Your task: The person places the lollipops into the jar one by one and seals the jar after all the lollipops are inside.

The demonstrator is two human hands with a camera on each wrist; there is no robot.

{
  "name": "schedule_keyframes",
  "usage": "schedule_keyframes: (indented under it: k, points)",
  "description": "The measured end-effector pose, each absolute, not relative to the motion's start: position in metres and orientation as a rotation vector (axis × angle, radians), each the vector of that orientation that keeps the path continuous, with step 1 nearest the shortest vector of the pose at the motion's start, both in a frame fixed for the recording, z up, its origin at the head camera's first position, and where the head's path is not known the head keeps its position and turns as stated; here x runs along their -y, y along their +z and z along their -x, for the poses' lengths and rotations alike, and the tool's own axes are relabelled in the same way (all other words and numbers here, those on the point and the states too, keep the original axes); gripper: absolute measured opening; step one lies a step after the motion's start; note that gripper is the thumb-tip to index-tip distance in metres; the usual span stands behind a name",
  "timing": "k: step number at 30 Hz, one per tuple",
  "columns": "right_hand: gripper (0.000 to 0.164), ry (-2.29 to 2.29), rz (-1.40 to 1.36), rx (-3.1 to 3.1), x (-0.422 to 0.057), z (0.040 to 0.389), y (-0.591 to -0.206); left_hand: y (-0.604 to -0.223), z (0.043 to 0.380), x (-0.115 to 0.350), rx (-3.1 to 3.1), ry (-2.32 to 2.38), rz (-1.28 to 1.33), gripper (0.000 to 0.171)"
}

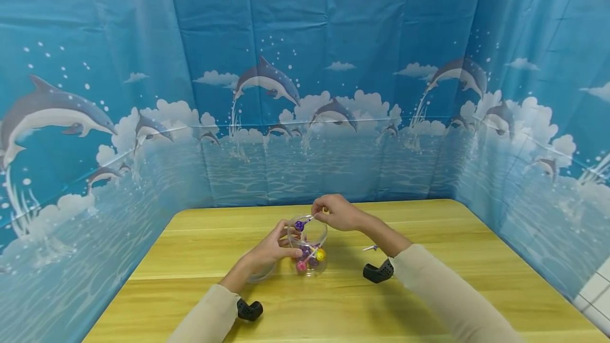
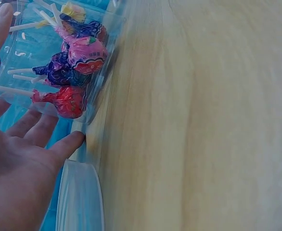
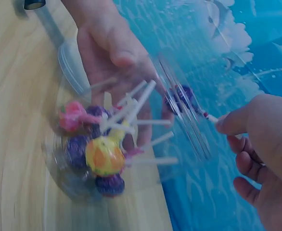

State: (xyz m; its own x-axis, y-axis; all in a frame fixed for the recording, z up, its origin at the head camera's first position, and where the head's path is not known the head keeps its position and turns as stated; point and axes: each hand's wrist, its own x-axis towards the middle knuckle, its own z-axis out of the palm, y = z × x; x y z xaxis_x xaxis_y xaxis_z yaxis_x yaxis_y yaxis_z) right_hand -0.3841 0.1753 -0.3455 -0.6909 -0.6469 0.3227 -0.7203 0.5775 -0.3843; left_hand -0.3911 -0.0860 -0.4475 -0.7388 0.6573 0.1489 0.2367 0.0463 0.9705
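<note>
A clear plastic jar [image 1: 325,237] stands on the table with several wrapped lollipops inside. Among them are a yellow lollipop [image 3: 105,156] and a pink one [image 3: 72,116], their white sticks pointing up. My left hand [image 1: 270,249] holds the jar from its left side, thumb in front and fingers behind. At the rim, my right hand [image 1: 340,213] pinches the white stick of a purple lollipop [image 3: 179,97], whose wrapped head hangs at the jar's mouth. A round clear lid [image 2: 81,197] lies on the table beside the left hand.
One more lollipop [image 1: 370,248] lies on the yellow wood-grain table [image 1: 429,290], right of the jar. Black wrist mounts [image 1: 378,272] sit by both sleeves. A blue dolphin-print curtain [image 1: 305,163] stands behind the table's far edge.
</note>
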Motion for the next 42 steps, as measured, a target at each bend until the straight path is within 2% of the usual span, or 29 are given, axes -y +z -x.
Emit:
schedule_keyframes:
  k: [5, 10, 16, 28, 42]
  points:
    - [0.010, 0.593, -1.247, 2.620, -0.160, 0.392, -0.351, -0.446, 0.390, 0.086, -2.002, 1.723, -0.906, 0.066]
    - [0.006, 0.355, -1.194, 2.595, -0.144, 0.391, -0.354, -0.448, 0.392, 0.087, -2.035, 1.701, -0.929, 0.069]
    - [0.015, 0.335, -1.177, 2.594, -0.137, 0.387, -0.355, -0.452, 0.391, 0.086, -2.007, 1.717, -0.919, 0.066]
    - [0.012, 0.645, -1.219, 2.586, -0.166, 0.387, -0.353, -0.450, 0.393, 0.086, -1.991, 1.719, -0.907, 0.068]
    - [0.015, 0.793, -1.009, 2.617, -0.221, 0.381, -0.355, -0.449, 0.393, 0.086, -1.993, 1.732, -0.912, 0.066]
